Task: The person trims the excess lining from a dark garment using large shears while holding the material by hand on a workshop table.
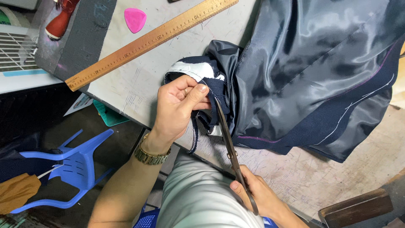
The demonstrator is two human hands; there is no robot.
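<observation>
Your left hand (179, 105) pinches a bunched fold of the navy garment (312, 67), thumb pressed down over curled fingers, right at the table edge; a metal-link watch (150, 155) sits on that wrist; the cloth in your grip is matte dark wool with a white padded patch (190, 69) showing just above your knuckles, frayed threads hanging below the hand over the table's rim. Your right hand (257, 195) is closed round the handles of long steel scissors (230, 141); blades run up from it, tips meeting the fold just beside your left thumb; whether the blades are parted there you cannot tell. To the right of both hands the garment spreads out: glossy grey-blue lining, wrinkled and shiny, bordered by a navy band with a thin chalk line and a purple stitch line. The table (139, 80) is pale, scuffed, scribbled with marks; bare room lies up-left of your left hand as far as the long wooden ruler (149, 40) lying diagonal; a pink rounded-triangle chalk (135, 19) sits beyond it. More scratched bare top runs right of your right hand, ending at a dark wooden block (356, 207). Down-left of your left arm, off the table, stands a blue plastic chair (69, 166) on the floor, brown cloth draped at its side.
</observation>
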